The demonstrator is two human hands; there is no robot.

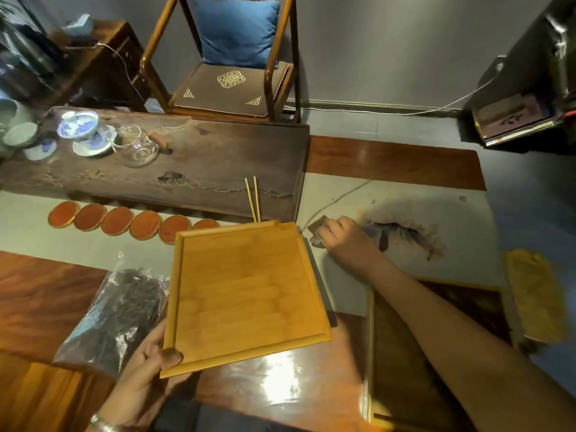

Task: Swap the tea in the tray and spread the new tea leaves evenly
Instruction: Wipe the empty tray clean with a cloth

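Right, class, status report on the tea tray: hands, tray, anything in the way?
Left hand grips tray corner. Right hand holds small packet beyond it. Tray bare. Bag of tea alongside, left.

We see the left hand only in part: its fingers go under the bamboo tray, so the grip below is hidden. The tray also covers the near ends of the two thin sticks and most of the last round coaster. The right hand closes over a small dark object that is blurred, and we cannot tell what it is. The wooden box is crossed by the forearm and cut off by the lower edge.
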